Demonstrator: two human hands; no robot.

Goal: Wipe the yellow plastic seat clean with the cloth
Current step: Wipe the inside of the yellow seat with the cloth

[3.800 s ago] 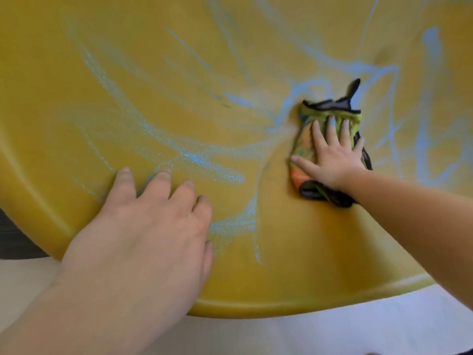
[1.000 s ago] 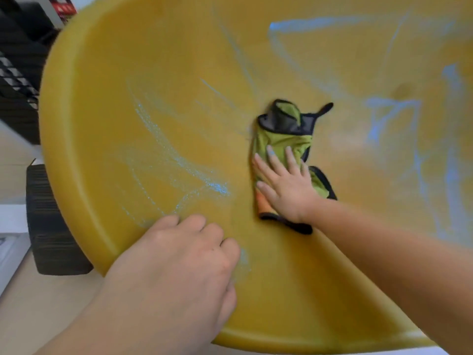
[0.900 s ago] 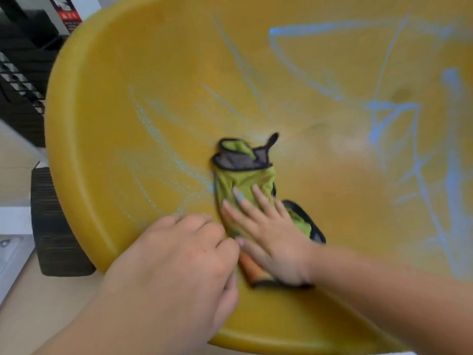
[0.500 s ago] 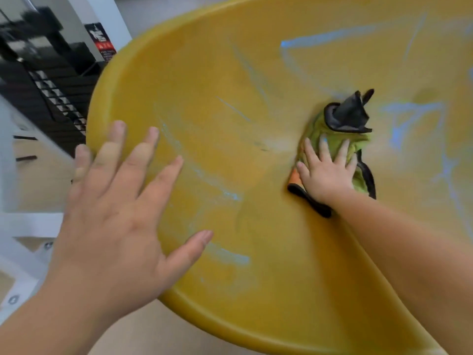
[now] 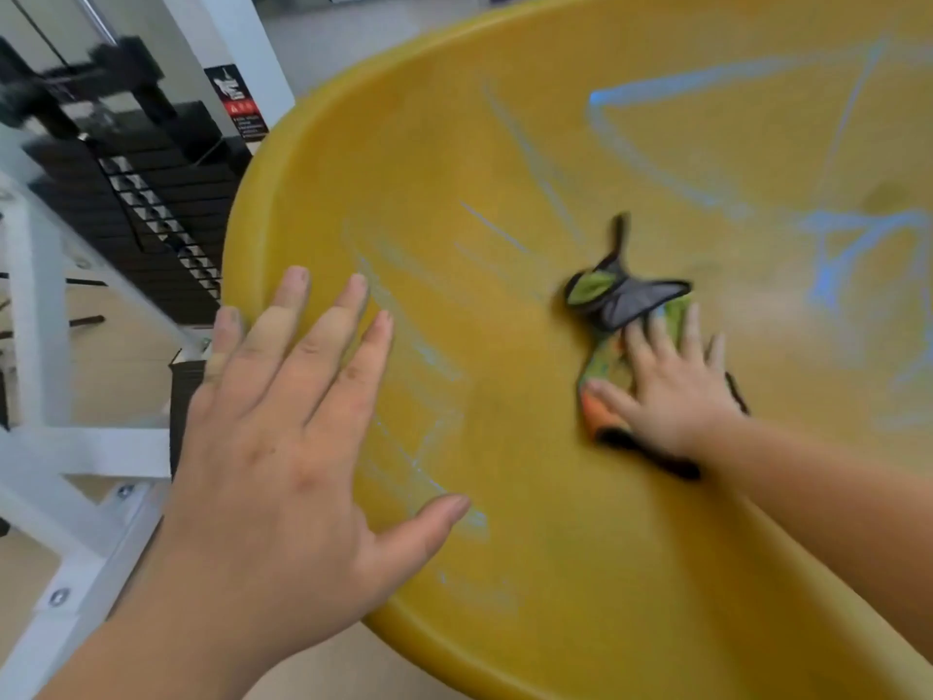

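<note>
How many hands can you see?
2. The left hand is spread open over the left edge of the seat. The right hand lies flat on the cloth near the seat's middle. None seem hidden.

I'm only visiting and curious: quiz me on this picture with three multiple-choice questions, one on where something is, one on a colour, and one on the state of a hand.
1. Where is the cloth?
A) on the floor
B) under the right hand, inside the yellow seat
C) hanging over the seat's rim

2. What colour are the scribbles on the seat?
A) red
B) black
C) blue

3. How is the left hand?
A) open, fingers spread
B) a fist
C) pinching the cloth

Answers: B, the right hand presses it flat onto the seat; C, pale blue lines cross the yellow; A, it is straight-fingered and holds nothing.
</note>
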